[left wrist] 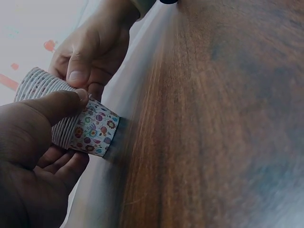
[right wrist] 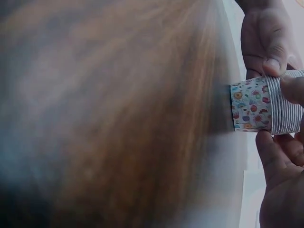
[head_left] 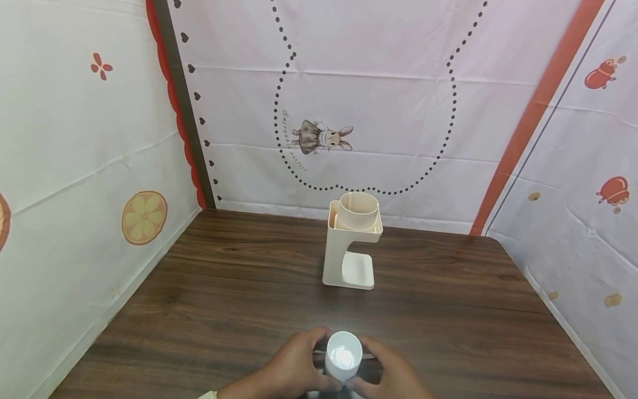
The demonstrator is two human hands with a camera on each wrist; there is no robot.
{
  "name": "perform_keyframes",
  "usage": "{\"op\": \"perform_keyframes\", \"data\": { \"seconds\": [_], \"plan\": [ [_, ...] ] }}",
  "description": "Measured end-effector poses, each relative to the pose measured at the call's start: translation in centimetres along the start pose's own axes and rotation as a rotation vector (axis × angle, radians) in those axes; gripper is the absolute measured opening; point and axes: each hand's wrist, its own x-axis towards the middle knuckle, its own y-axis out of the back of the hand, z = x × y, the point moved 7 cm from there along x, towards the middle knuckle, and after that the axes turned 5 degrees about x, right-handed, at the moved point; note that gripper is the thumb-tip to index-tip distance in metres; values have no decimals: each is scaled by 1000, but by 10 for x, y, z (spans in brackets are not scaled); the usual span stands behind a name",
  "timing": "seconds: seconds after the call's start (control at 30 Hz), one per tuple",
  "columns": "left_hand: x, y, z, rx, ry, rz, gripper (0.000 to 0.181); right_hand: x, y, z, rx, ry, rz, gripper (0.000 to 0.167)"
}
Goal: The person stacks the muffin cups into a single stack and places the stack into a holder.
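Note:
A stack of nested paper cups (left wrist: 97, 128) with a colourful flower print stands at the front of the table, held from both sides. My left hand (head_left: 299, 363) curls its thumb and fingers round the stack's left side. From the right, my right hand (head_left: 391, 368) grips the same stack with thumb and fingers. Looking down in the head view, I see the top cup's white inside (head_left: 344, 352). Both wrist views show many rims packed closely, with the patterned wall of the bottom cup (right wrist: 251, 104) close to the table; whether it touches is hard to tell.
Beyond the hands, towards the back of the dark wooden table (head_left: 239, 293), stands a cream plastic stand (head_left: 335, 257) with a flat foot and a round tube (head_left: 359, 213) in its top. Printed white cloth (head_left: 379, 111) hangs behind the table and along both sides.

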Motion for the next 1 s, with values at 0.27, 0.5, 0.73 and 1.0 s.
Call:
{"op": "perform_keyframes", "data": {
  "seconds": [0.27,0.5,0.73,1.0],
  "plan": [
    [0,-2,3,-37,-14,6,55,-4,1,1,4,0,54,68],
    [2,-2,8,-51,-1,13,55,-2,2,3,109,29,59,65],
    [10,3,17,-98,-46,54,59,6,14,-4,185,42,109,65],
    [25,14,31,-111,-111,108,58,23,32,-15,198,87,210,62]
  ]
}}
